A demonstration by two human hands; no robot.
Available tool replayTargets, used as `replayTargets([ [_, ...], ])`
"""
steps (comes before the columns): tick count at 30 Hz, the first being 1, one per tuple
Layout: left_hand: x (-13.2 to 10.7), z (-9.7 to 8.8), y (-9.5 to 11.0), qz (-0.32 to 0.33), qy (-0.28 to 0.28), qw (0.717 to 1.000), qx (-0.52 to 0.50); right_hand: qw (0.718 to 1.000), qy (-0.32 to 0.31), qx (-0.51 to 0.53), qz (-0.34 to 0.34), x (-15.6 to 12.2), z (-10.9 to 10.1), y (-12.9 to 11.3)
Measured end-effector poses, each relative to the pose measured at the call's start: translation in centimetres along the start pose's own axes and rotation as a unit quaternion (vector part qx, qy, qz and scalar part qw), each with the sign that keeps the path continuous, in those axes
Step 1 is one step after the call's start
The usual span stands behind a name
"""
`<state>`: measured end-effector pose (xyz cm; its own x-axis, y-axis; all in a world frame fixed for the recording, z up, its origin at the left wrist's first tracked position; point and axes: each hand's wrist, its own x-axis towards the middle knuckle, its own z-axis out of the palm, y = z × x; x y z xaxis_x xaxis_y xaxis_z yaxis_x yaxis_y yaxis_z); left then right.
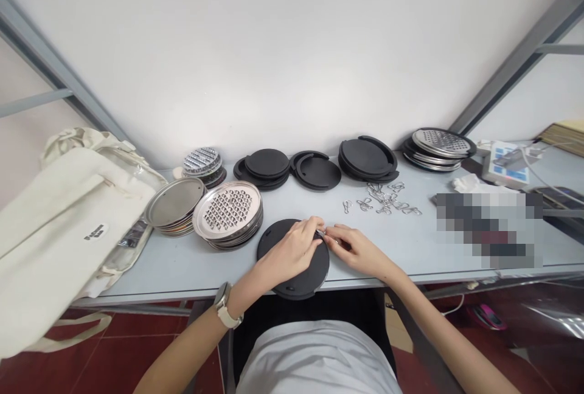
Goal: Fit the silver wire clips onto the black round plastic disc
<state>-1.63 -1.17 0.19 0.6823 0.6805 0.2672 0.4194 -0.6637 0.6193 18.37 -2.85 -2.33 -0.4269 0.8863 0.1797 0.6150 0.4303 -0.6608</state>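
A round black disc (pixel 285 275) with small slots near its rim lies at the table's front edge, reaching slightly over it. Across its upper right part lies my left hand (pixel 294 251), wearing a watch, its fingers pinched at the disc's right edge. Close beside it, my right hand (pixel 356 249) is closed, thumb and forefinger meeting the left fingertips. A small metal piece glints between the fingertips; its shape is mostly hidden. Loose wire clips (pixel 385 199) are scattered just beyond my right hand. A stack of round metal grater plates (pixel 230 211) stands left of the disc.
Plain metal discs (pixel 176 202) and small grater plates (pixel 201 162) are stacked at left. Black discs and rings (pixel 367 160) line the wall, with more graters (pixel 440 141) at right. A cream bag (pixel 68 211) covers the left end; a power strip (pixel 506 163) lies right.
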Motion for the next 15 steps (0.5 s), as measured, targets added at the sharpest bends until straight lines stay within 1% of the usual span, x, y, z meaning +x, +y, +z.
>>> replayTargets([
  [15, 0.00, 0.07, -0.16, 0.001, -0.010, 1.000, -0.008, 0.999, -0.013, 0.045, 0.007, 0.11, -0.08, 0.44],
])
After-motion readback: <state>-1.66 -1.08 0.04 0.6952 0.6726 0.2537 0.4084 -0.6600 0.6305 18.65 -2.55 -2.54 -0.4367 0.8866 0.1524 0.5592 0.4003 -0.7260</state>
